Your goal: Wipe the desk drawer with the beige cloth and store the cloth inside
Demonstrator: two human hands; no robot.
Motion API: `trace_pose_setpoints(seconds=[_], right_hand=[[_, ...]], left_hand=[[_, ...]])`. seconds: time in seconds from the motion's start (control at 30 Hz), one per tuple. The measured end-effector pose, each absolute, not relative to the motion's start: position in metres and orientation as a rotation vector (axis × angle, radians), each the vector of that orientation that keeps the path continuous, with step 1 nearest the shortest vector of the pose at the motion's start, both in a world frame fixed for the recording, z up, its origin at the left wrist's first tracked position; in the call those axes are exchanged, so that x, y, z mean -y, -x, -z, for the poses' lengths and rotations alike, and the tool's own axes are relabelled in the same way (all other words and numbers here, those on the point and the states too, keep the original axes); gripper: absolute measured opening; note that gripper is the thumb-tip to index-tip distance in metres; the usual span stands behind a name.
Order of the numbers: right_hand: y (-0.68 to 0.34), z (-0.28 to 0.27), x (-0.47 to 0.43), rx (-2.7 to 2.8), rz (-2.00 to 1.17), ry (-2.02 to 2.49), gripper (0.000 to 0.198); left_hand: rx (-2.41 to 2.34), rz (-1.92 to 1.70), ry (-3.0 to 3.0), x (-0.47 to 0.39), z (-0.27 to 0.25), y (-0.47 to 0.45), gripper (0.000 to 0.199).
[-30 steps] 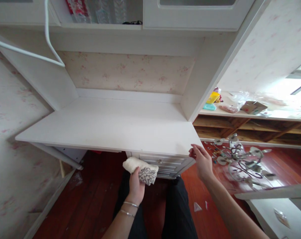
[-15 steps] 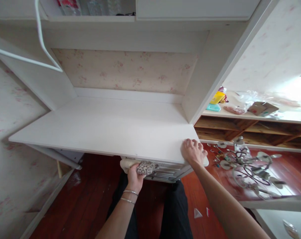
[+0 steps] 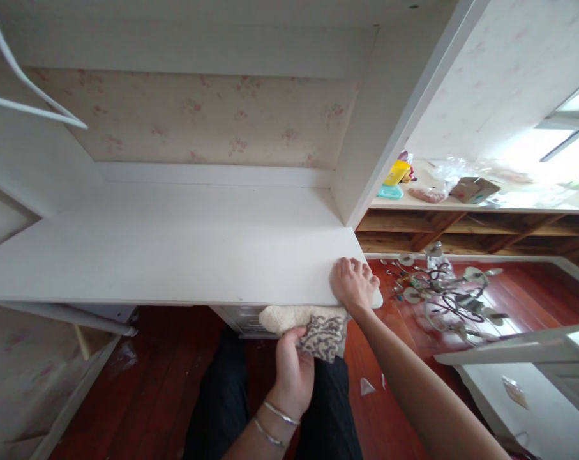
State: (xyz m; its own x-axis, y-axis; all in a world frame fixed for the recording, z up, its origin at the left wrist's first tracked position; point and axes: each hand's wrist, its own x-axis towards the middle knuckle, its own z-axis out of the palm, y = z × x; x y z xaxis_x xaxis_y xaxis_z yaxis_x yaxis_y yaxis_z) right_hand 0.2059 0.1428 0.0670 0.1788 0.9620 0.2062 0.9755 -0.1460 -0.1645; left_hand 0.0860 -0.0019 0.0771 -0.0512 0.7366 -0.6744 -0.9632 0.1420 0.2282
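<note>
My left hand point(image 3: 293, 364) grips a folded cloth point(image 3: 322, 335), cream on one side with a dark grey scroll pattern on the other. The cloth is just below the front edge of a white desk point(image 3: 212, 243), in front of its drawer unit point(image 3: 248, 321). Whether it touches the edge I cannot tell. At the desk's front right corner, my right hand point(image 3: 356, 284) leans on the top, fingers a little bent and apart, with nothing in it.
A white cable point(image 3: 45, 105) hangs at upper left. Right of the desk, a dismantled chandelier point(image 3: 452, 294) lies on the red wood floor point(image 3: 150, 377). Behind it, a low wooden shelf point(image 3: 413, 236) carries a cardboard box point(image 3: 473, 190), a yellow container point(image 3: 397, 172) and plastic bags.
My left hand has brought the cloth to the right along the desk's front, closer to my right hand. More of the patterned side shows. My right hand stays on the corner while the view has shifted.
</note>
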Motion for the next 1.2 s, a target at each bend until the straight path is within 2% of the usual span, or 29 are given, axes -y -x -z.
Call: trace_pose_setpoints(seconds=[0.23, 0.5, 0.83, 1.2], right_hand=[[-0.208, -0.065, -0.147, 1.863, 0.057, 2.236, 0.045], [-0.207, -0.067, -0.148, 1.863, 0.037, 2.274, 0.048], [-0.208, -0.063, -0.15, 1.842, 0.024, 2.263, 0.05], [-0.206, -0.068, -0.146, 1.828, 0.065, 2.244, 0.046]], left_hand=[[-0.672, -1.245, 0.317, -0.023, -0.04, -0.166, 0.013], [-0.706, -1.293, 0.454, -0.04, 0.03, -0.185, 0.019], [-0.931, -1.462, 0.433, -0.032, 0.086, -0.117, 0.015], [-1.012, -1.636, 0.372, -0.013, 0.06, -0.014, 0.017]])
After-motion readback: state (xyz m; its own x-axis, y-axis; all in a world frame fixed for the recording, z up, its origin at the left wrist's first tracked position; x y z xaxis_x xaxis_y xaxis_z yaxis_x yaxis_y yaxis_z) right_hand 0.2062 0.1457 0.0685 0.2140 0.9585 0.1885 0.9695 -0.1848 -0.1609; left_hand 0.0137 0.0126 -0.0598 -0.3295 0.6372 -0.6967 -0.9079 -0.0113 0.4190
